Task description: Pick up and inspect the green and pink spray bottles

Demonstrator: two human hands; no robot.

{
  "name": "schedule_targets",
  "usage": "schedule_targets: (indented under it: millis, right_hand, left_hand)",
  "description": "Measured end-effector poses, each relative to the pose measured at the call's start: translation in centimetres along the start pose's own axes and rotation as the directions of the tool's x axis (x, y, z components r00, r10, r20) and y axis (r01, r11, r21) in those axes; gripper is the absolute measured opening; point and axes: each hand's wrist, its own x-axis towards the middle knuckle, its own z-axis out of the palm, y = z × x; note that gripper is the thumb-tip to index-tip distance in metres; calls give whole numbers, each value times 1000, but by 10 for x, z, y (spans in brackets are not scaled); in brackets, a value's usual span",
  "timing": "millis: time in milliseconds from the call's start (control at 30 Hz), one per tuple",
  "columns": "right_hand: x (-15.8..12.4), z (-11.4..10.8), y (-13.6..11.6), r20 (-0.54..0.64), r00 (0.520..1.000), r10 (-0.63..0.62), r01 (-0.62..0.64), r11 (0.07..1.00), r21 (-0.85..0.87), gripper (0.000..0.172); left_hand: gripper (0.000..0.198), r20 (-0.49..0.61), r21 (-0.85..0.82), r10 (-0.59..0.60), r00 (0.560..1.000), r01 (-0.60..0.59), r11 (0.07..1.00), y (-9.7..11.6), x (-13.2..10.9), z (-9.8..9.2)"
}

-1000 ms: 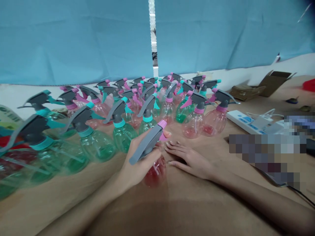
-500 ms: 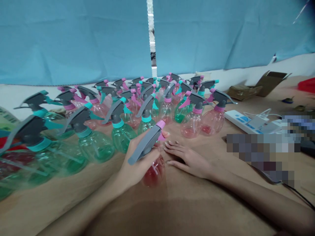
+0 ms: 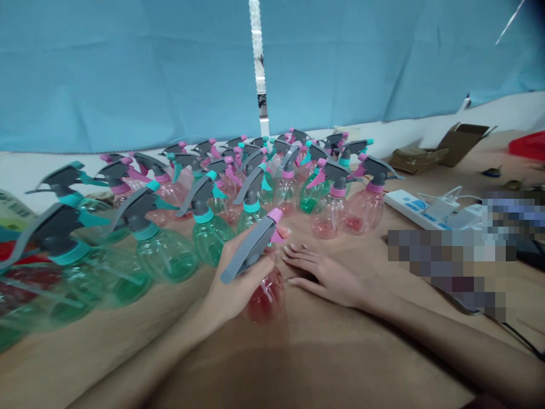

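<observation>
My left hand [image 3: 236, 284] is wrapped round the neck of a pink spray bottle [image 3: 264, 295] that stands on the brown table [image 3: 323, 363]. Its grey trigger head [image 3: 251, 250] with a pink nozzle points away from me. My right hand [image 3: 326, 275] lies flat on the table just right of the bottle, fingers stretched out and close to its side. Behind both hands stand several green spray bottles [image 3: 210, 227] and pink spray bottles [image 3: 327, 207] with grey trigger heads.
A white power strip [image 3: 419, 207] with a plugged cable lies at the right. Open cardboard boxes [image 3: 462, 142] sit at the back right. A blue curtain [image 3: 128, 68] hangs behind the table. More green bottles [image 3: 85, 267] crowd the left edge.
The hands and the held bottle keep their place. The view has tilted slightly, shifting everything a little up and left.
</observation>
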Motion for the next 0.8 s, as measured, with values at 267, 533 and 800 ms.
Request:
schedule_targets:
  millis: [267,533,800]
  right_hand:
    - [0,0,0,-2,1000,4,-4,1000,14,56]
    - [0,1,1,-10,1000,4,-4,999,32,56]
    - [0,1,2,1,1000,0,0,1000,18,55]
  left_hand:
    - [18,33,-8,-5,999,5,1000,-2,0,-1]
    - [14,13,-26,-17,1000,18,999,-2,-1,1]
    - [3,5,-39,-58,998,58,998,-3,-2,0]
